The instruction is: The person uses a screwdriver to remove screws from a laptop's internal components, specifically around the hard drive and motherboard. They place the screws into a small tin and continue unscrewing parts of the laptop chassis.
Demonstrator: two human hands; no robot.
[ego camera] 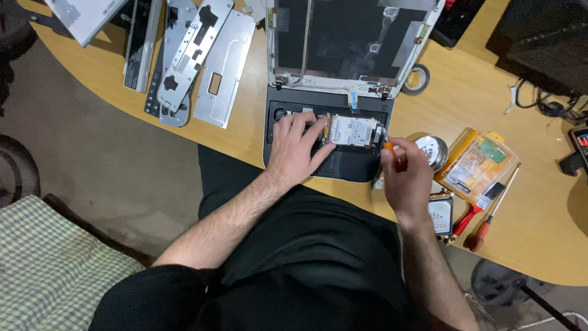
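Hard drive steadied in the opened laptop

Your left hand presses spread fingers beside the hard drive in the laptop base, bracing it; your right hand pinches an orange-handled screwdriver at its edge.

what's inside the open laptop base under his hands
A silver hard drive sits in the laptop base. The left hand covers what lies beside it; the right hand holds an orange-handled tool.

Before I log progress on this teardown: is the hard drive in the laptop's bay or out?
In. The hard drive lies in the laptop base's open bay, the left hand beside it.
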